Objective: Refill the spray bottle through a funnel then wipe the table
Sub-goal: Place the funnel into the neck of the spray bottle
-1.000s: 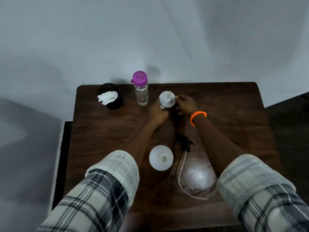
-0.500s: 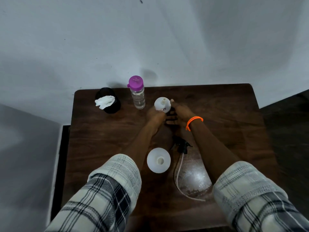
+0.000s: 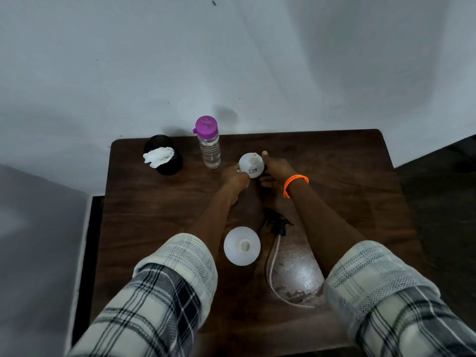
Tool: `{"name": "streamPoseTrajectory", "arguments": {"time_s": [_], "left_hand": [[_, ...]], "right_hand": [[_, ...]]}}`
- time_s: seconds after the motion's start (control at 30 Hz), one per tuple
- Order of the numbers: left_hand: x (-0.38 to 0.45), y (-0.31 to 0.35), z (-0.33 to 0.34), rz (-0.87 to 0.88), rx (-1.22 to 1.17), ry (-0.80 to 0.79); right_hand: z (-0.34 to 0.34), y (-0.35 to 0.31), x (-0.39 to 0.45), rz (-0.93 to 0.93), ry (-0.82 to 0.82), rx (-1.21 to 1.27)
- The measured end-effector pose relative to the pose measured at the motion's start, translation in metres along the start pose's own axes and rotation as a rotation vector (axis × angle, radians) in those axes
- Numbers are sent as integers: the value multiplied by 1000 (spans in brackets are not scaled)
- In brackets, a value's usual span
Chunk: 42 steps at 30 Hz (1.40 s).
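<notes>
Holding the white funnel [image 3: 251, 166] between our left hand [image 3: 235, 177] and right hand [image 3: 277, 168] at centre frame, spout up, we have fingers closed against its sides. The white spray bottle [image 3: 242, 246] stands open lower down, between our forearms, its black trigger head [image 3: 277, 224] lying just right of it on the table [image 3: 334, 163]. Turning the funnel over could let it slip; seating it carelessly might tip the light bottle. The purple-capped water bottle [image 3: 210, 145] stands near our left hand, so a stray knuckle could topple it.

Dim, bluish overhead light, glare on the table [image 3: 296, 274], blurred, warped edges.
</notes>
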<state>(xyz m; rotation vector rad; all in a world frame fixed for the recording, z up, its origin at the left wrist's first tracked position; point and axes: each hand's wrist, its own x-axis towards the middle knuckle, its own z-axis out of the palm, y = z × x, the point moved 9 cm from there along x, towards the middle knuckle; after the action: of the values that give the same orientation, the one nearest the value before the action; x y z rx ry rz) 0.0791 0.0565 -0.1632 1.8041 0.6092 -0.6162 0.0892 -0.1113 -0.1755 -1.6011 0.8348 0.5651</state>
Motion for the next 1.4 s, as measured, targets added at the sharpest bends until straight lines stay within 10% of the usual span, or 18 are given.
{"name": "streamPoseTrajectory", "arguments": {"time_s": [0.9, 1.4], "left_hand": [[-123, 23, -38, 66, -645, -37], [-208, -26, -82, 74, -744, -122]], "right_hand": [[-32, 10, -157, -9, -23, 611], [-28, 47, -240, -298, 42, 355]]}}
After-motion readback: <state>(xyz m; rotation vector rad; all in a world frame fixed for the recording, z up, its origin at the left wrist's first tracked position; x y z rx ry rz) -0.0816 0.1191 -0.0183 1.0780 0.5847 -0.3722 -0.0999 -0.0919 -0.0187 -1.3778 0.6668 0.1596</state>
